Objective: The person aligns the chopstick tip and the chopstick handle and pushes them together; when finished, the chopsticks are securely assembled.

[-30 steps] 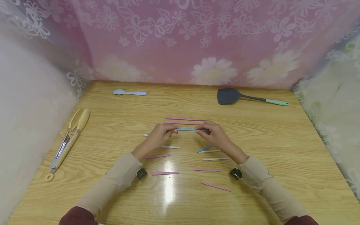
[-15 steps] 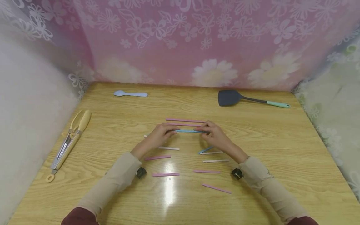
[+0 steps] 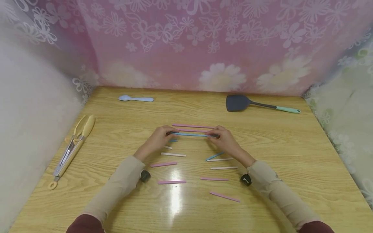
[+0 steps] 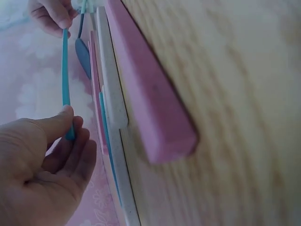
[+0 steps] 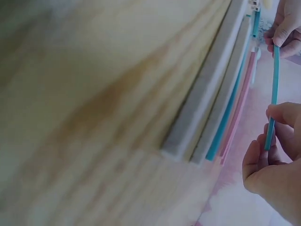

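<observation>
In the head view, a long blue chopstick spans level between both hands, above the table. The left hand pinches its left end between thumb and fingers. Near the other end, the right hand grips it the same way, as the right wrist view also shows. Just behind lie two long pink chopsticks, side by side. Shorter chopstick pieces lie below each hand: a blue piece and a white piece by the left, another blue piece and white piece by the right.
Nearer the person lie several short pink pieces on the wooden table. Tongs rest at the left, a light blue spoon at the back left, and a spatula at the back right. Flowered cloth hangs behind.
The left hand has slid outward to the left along the blue chopstick, so more of it shows between the hands. The right hand has shifted slightly; the loose pieces stay put.
</observation>
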A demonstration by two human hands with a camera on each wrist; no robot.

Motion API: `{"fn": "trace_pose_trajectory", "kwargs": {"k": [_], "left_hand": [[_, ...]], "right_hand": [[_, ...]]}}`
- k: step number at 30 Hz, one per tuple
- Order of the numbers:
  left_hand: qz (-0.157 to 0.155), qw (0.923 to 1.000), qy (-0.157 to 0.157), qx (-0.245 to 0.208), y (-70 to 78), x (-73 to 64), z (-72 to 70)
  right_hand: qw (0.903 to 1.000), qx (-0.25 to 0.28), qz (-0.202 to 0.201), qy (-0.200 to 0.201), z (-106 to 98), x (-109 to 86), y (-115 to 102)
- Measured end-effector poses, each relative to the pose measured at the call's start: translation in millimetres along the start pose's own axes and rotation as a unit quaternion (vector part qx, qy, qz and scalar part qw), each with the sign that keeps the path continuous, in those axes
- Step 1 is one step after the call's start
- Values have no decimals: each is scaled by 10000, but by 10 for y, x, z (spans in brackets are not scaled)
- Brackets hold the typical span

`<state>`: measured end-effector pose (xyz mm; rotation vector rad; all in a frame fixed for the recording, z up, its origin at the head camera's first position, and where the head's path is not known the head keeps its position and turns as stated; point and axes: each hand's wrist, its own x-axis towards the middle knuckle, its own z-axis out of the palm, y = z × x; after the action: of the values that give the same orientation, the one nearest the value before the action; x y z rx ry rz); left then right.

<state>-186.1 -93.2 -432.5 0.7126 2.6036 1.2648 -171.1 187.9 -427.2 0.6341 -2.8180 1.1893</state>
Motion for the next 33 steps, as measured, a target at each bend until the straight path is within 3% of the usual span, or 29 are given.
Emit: {"fn": "trace_pose_trajectory", "kwargs": {"k": [6,13,33], "left_hand": [[-228,9997,-81,58,-24,17,3],[-209,9994,-166,216,-49,54,37],[-436,9980,-326,327,-43,122,13]], "right_hand": [[9992,-346,66,-191,36,56,64],[9977,-438,246,-457,65,84,88],[9964,-669,314,-407,83,137,103]]}}
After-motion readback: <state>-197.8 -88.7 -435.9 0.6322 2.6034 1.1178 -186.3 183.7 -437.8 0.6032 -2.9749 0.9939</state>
